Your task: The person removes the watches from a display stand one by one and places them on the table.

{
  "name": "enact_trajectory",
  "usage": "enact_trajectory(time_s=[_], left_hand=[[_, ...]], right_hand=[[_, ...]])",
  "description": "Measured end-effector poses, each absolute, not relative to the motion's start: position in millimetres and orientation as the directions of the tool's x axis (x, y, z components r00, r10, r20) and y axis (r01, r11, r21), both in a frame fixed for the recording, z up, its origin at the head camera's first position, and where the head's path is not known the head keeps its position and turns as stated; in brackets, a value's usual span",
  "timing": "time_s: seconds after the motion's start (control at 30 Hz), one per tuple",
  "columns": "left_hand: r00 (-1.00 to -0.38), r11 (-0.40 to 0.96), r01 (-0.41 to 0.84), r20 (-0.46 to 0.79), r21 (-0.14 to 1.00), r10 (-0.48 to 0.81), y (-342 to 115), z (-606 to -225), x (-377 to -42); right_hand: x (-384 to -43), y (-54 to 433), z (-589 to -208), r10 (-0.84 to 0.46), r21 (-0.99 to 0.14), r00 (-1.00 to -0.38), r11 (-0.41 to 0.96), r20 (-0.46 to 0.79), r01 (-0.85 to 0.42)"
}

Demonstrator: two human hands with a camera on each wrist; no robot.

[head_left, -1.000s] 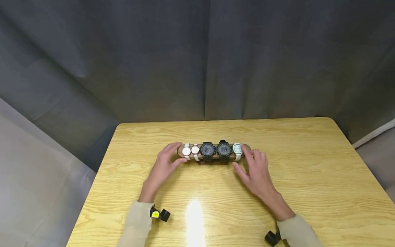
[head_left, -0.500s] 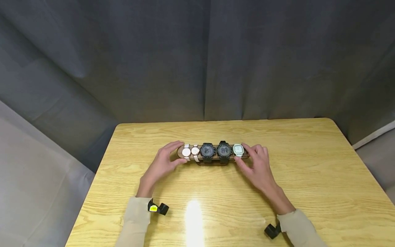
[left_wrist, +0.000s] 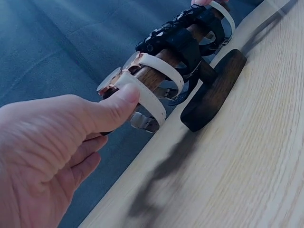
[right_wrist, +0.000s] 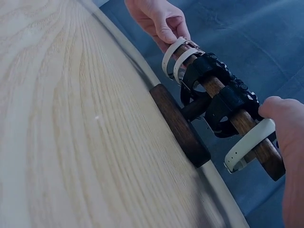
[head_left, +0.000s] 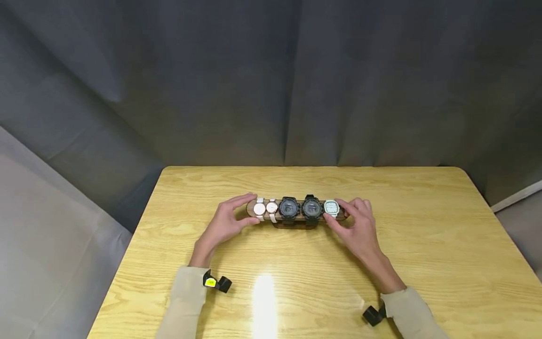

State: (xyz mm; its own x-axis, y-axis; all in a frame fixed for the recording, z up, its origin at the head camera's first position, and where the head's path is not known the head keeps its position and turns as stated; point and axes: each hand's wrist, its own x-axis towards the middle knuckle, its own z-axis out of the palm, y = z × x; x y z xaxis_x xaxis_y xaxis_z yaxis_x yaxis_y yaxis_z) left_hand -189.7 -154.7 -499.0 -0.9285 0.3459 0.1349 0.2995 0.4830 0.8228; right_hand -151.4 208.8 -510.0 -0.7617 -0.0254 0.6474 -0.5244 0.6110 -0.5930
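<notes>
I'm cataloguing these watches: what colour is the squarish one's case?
The squarish watch's case is pale mint green, clearest in the head view.

Head cam's up high, facing forward-down over the rectangular yellow wood-grain table (head_left: 444, 235); both wrist cams sit way closer, sharing the long brown wooden watch stand (left_wrist: 214, 95) from opposite ends.
</notes>
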Motion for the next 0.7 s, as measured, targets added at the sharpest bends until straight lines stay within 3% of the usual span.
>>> enact_trajectory(time_s=[0.7], left_hand=[[-0.942, 0.437, 0.245, 0.105, 0.865, 0.319, -158.8, -502.0, -186.3]], right_hand=[[-150.5, 201.4, -511.6, 0.005, -0.587, -0.736, 0.607, 0.676, -0.536]])
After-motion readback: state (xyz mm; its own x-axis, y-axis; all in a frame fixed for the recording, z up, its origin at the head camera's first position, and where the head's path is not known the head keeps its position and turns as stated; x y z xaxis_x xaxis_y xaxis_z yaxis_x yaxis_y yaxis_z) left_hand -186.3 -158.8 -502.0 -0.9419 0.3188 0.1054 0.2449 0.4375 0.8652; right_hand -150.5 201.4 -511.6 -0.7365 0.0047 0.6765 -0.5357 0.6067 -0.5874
